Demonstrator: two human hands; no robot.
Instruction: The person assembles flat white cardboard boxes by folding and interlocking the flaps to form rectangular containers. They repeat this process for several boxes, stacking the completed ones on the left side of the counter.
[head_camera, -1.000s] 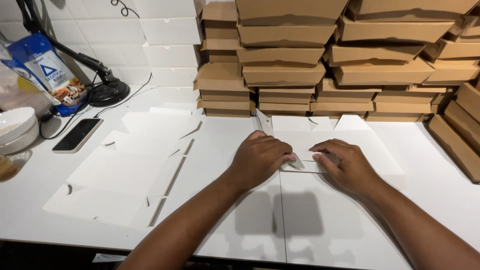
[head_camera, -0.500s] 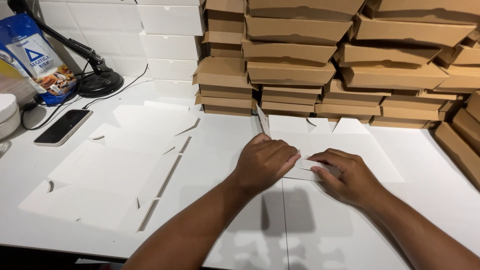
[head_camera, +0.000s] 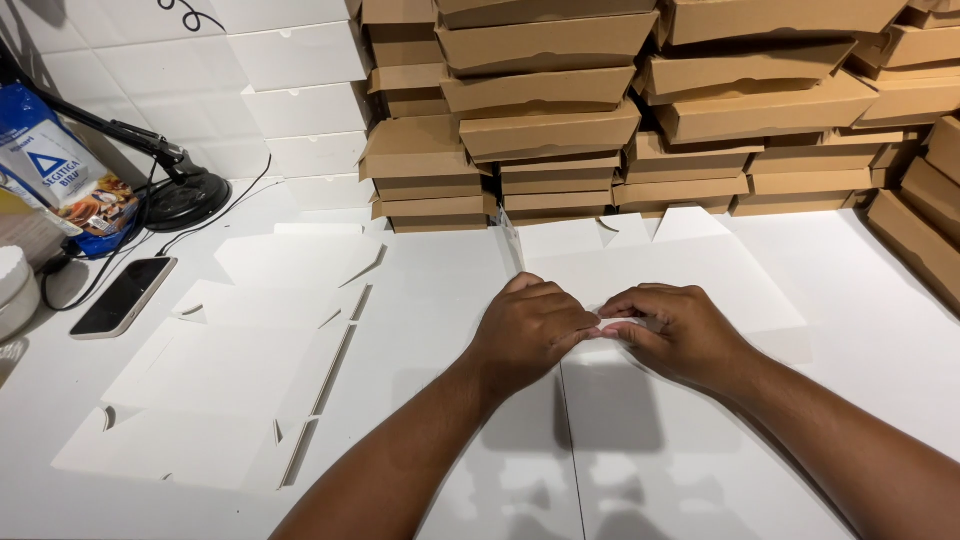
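White flat box blank (head_camera: 650, 265) lies unfolded on the tabletop (head_camera: 850, 300), directly before the person. Left hand (head_camera: 530, 330) and right hand (head_camera: 675, 335) meet at the near edge of the blank, fingers curled and pinching a narrow flap between them. A second unfolded blank (head_camera: 230, 370) lies flat to the left, untouched. Behind, brown assembled boxes (head_camera: 550, 130) stand stacked with lids closed; contents cannot be seen. A black phone (head_camera: 125, 295) rests far left.
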